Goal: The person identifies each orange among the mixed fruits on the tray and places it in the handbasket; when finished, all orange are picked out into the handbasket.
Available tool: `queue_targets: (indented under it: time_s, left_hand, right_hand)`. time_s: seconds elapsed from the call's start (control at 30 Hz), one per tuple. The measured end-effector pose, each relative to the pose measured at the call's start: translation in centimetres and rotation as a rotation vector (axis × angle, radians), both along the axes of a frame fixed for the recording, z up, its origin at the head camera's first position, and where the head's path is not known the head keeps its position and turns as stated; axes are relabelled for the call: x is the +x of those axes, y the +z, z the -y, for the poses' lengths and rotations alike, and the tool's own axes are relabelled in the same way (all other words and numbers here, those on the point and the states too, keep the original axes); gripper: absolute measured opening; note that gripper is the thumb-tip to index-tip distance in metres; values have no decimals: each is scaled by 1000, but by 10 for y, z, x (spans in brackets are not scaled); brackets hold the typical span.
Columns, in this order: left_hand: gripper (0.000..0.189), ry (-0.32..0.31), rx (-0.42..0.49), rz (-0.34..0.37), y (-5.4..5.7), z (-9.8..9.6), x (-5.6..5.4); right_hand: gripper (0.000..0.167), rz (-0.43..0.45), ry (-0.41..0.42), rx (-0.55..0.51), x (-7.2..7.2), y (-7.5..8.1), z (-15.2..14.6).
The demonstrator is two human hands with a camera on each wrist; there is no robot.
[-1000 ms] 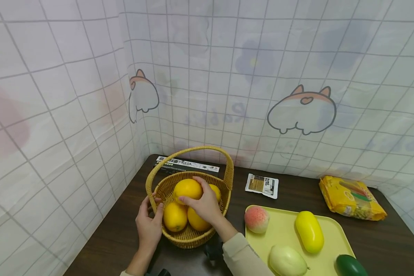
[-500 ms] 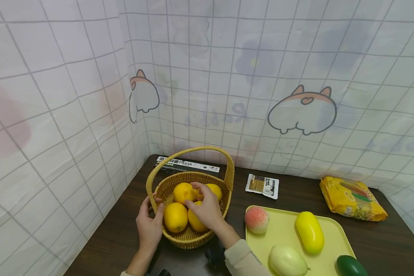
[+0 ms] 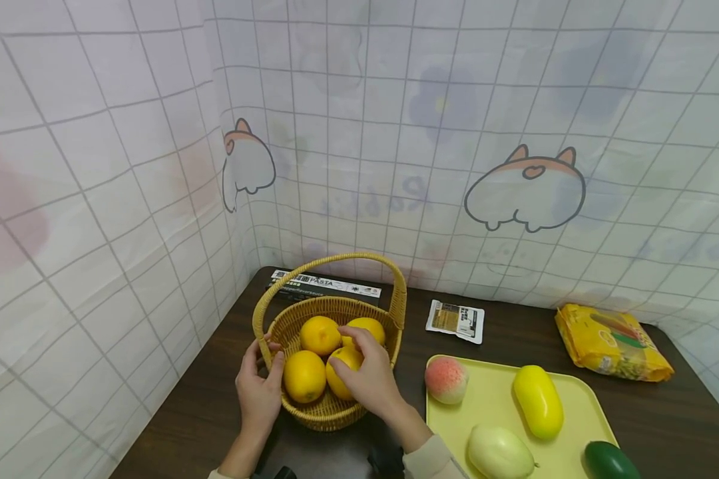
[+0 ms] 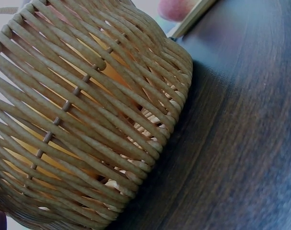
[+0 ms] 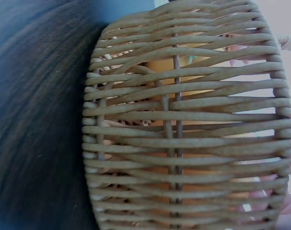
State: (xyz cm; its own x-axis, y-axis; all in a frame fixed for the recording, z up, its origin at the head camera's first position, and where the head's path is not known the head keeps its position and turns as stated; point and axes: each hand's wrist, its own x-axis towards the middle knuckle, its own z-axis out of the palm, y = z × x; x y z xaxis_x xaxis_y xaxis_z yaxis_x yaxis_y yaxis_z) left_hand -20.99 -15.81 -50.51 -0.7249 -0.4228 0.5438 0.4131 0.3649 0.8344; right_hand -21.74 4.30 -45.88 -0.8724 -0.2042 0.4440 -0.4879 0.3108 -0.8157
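Observation:
A woven basket [image 3: 335, 420] with an arched handle stands on the dark table, holding several yellow lemons. One lemon [image 3: 320, 335] lies at the back left, another [image 3: 304, 377] at the front left. My left hand [image 3: 260, 392] grips the basket's left rim by the foot of the handle. Over the right side of the basket hovers my right hand [image 3: 371, 376], thumb and fingers spread apart, just by the front right lemon [image 3: 343, 380]; whether it touches that lemon is unclear. The basket's woven wall [image 4: 83, 110] fills much of the left wrist view, and the wall [image 5: 193, 129] hides most of the right hand.
Right of the basket, a pale yellow tray [image 3: 479, 386] bears a peach [image 3: 447, 380], a bright yellow oblong fruit [image 3: 538, 402], a pale green fruit [image 3: 500, 452] and a dark green one [image 3: 610, 460]. Behind are a pasta box [image 3: 335, 287], a small packet [image 3: 455, 320] and a yellow bag [image 3: 612, 342].
My right hand has lowered a lemon into the back left of the basket and let go of it. It has then drawn back to the right. The left hand stays on the rim.

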Motion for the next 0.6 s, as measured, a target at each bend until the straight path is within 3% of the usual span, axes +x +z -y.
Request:
queue_targets:
  time_s: [0.2,0.4,0.53,0.6]
  left_hand:
    - [34,9,1,8,1,-1,1]
    - [34,19,-3,12,10,-6,5]
    - [33,7,-8,-2,5,-3,3]
    - [34,1,-8,-3,1,-1,1]
  right_hand:
    - [45,3,-17,-24,9,-3,-9]
    - [44,2,-9,-56,19,-3,-17]
    - [43,10,-1,-79,24,-3,-21]
    - [42,19,-5,-82,31,7,-22]
